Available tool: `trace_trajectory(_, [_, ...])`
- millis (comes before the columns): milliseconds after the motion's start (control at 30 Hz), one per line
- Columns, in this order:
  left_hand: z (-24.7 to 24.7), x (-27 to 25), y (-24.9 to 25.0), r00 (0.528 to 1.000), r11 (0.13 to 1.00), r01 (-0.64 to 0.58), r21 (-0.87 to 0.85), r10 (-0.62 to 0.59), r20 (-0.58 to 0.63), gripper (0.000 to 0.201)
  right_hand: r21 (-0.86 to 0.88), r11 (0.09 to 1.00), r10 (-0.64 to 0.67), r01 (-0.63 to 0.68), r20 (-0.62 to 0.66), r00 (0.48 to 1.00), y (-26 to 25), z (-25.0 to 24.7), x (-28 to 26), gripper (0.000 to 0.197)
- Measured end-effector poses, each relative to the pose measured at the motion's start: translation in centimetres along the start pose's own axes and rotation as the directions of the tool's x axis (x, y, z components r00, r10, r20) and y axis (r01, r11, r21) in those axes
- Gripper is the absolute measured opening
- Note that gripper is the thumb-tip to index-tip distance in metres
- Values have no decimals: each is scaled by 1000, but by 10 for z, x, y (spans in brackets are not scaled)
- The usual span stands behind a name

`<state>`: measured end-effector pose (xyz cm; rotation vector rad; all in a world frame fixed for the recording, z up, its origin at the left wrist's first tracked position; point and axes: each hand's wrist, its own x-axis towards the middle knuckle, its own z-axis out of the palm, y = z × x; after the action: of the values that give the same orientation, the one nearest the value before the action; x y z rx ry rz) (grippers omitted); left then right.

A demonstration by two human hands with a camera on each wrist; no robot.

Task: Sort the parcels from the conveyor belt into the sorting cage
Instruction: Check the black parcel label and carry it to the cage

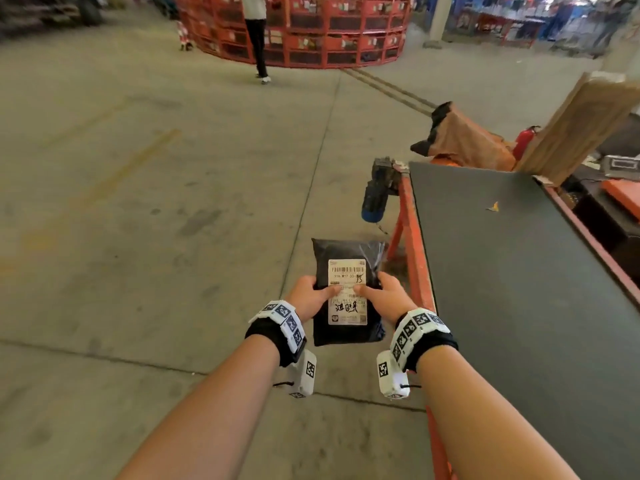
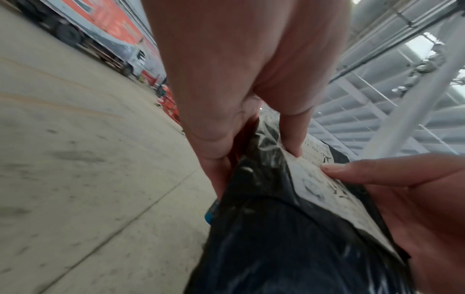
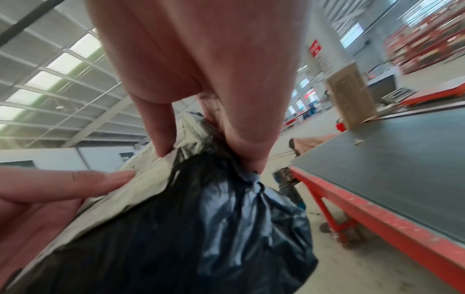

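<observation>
Black parcel (image 1: 347, 292) label-up, left hand (image 1: 309, 297) and right hand (image 1: 389, 296) grip its sides, beside conveyor belt (image 1: 512, 271)

My fingers vanish beneath the parcel (image 1: 347, 292); its label (image 1: 347, 292) print is too small to read, and the distant sorting cage (image 1: 304, 29) is blurred.

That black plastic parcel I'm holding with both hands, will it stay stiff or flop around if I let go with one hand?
The parcel is a crinkled plastic bag, so it will probably sag. Its glossy film may slip, though the left hand and right hand pinch it firmly. It looks thin and probably light.
</observation>
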<state>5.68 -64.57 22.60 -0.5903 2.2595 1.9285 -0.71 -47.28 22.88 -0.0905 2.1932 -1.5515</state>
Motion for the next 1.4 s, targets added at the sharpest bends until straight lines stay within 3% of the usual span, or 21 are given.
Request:
trace_trajectory(133, [-44,-15,-19,985,997,49,-67,-59,-163,34,-79,996,-27,42,181,983,-18,49,21,26])
trace_trajectory(267, [-81,-43,-29,937,986,51,-159,-102,-335,31,-120,984,-80,132,362,929,-39,96,32,26])
trace_trajectory(533, [-135,-121,-65,773,958,15,-285,-193,-605,17,-146,943,-143,299,635,759,-60,200,14,19])
trace_trajectory(667, [-161,-164,-92,687,946,3,-325,-238,-686,26,-137,923,-147,359,737,659,-63,253,-10,21])
trace_trajectory(767, [-184,-202,-111,620,933,4,-361,-285,-731,19,-139,910,-134,390,793,594,-64,299,-33,29])
trace_trajectory(933, [-228,-270,-143,486,918,-27,-397,-335,-807,7,-141,891,-65,431,901,429,-75,375,-88,32])
trace_trajectory(1000, [-244,-297,-156,428,911,-59,-409,-347,-834,11,-113,891,-77,439,916,393,-78,403,-112,36])
trace_trajectory(1133, [-271,-341,-182,239,912,-168,-375,-332,-913,20,-12,943,-115,333,926,359,-83,453,-164,40])
trace_trajectory(1267, [-289,-380,-205,215,859,-294,-419,-368,-904,15,15,957,-107,289,946,307,-79,506,-204,31])
trace_trajectory(1400, [-310,-426,-229,206,830,-337,-445,-397,-895,20,4,959,-84,283,959,269,-74,547,-241,36])
